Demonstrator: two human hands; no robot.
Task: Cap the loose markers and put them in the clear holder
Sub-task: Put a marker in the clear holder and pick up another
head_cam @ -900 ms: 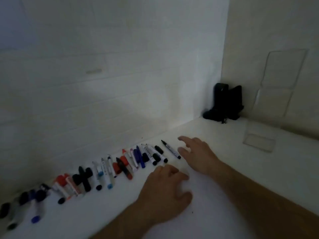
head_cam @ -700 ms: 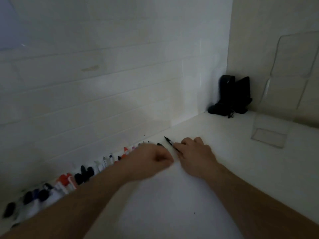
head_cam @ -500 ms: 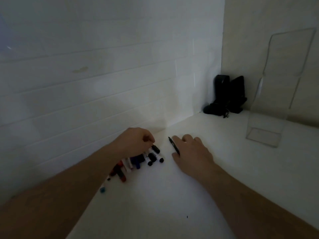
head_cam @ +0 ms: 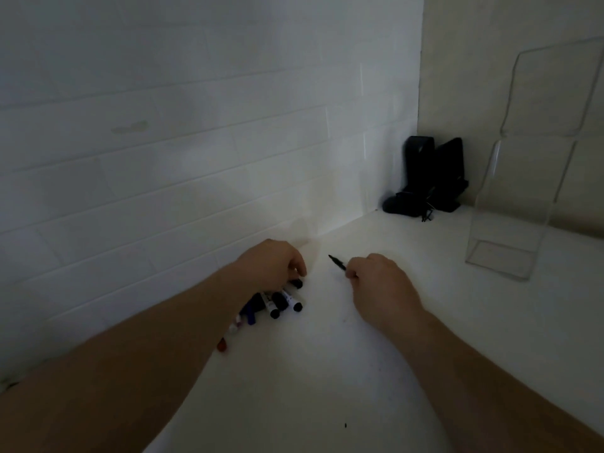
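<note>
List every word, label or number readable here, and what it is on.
None can be read.
Markers by the left hand: dark print on the white barrels, too blurred.
Black pen in the right hand: no print shows.
Clear holder: no lettering shows.

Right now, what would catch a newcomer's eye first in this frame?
The two bare forearms reaching in: the right hand pinches a thin black marker at centre, tip pointing toward the tiled wall. The left hand curls over a cluster of markers beside that wall. The clear holder stands empty at far right.
</note>
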